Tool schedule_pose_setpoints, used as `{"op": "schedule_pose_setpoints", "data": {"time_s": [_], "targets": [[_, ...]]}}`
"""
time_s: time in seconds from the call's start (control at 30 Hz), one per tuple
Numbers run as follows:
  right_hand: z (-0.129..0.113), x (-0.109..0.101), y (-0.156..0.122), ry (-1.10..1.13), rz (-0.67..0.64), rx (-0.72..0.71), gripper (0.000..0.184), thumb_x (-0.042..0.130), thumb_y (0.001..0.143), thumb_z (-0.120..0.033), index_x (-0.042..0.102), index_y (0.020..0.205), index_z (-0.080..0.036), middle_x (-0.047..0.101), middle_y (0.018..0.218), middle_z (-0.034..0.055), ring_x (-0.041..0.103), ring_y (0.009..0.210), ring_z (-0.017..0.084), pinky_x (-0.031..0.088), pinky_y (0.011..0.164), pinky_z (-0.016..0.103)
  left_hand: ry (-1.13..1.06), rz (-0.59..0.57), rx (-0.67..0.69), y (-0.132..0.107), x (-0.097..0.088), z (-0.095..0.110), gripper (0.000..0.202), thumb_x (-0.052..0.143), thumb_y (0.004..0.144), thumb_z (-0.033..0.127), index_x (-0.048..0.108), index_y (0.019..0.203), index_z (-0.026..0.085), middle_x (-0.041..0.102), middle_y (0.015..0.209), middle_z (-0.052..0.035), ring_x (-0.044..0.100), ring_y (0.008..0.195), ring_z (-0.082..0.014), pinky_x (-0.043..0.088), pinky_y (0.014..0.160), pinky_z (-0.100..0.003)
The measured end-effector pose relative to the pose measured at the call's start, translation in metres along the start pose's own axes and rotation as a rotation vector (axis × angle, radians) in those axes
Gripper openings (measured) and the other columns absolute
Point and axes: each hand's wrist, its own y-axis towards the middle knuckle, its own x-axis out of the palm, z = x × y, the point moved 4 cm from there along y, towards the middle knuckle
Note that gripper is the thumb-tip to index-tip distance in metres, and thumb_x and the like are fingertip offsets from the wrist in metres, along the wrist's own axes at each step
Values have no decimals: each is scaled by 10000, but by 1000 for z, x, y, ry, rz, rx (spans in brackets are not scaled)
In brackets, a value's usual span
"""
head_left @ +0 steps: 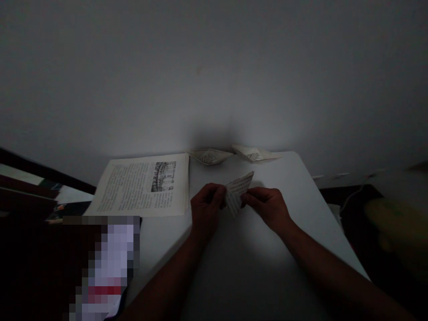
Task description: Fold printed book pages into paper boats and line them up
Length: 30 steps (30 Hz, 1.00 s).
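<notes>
Between my two hands is a piece of folded printed paper, held up over the white table. My left hand is closed on its left side, thumb against the paper. At its right edge, my right hand pinches the paper between thumb and fingers. The paper has a pointed top right corner and a point at the bottom. Beyond my hands, two folded paper boats sit by the wall: one paper boat on the left and another paper boat on the right.
A stack of printed pages lies on the left of the white table. A pixelated bright object is at the lower left edge. The wall rises behind the table. A blurred yellowish shape is at the right.
</notes>
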Motion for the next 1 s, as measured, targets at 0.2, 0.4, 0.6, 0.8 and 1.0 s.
{"op": "schedule_pose_setpoints", "data": {"time_s": [0.2,0.4,0.6,0.8,1.0], "targets": [[2,-3,-1,-54,29,-48,152,734,692,-338,739,670,-188,715,608,29,647,543,145,552,537,267,14,-19,33,0,0,1,201,633,798,313,593,670,163,496,545,39,464,519,-86,394,527,-218],[2,-6,0,-31,39,-49,158,762,658,-351,746,669,-194,724,603,26,662,536,156,562,522,263,-60,-111,-58,2,-3,-10,231,615,805,346,601,672,158,510,547,27,472,512,-96,387,528,-236],[4,-9,-1,-7,-2,-49,125,766,663,-333,758,695,-212,738,643,25,676,559,161,571,540,274,-328,-220,-242,5,2,-17,242,658,771,356,577,675,149,519,550,26,467,482,-84,362,485,-226],[11,-11,-1,70,-44,-31,87,786,645,-294,760,681,-220,731,635,20,654,557,150,555,546,270,-495,-376,-414,-1,12,-18,400,788,600,454,580,760,152,587,638,-8,526,510,-111,381,474,-233],[12,-13,-1,71,-31,-31,148,778,654,-348,751,669,-203,704,598,27,626,542,152,534,529,278,-470,-316,-379,2,8,-21,373,762,637,464,604,747,144,591,633,-14,535,532,-122,422,524,-262]]}}
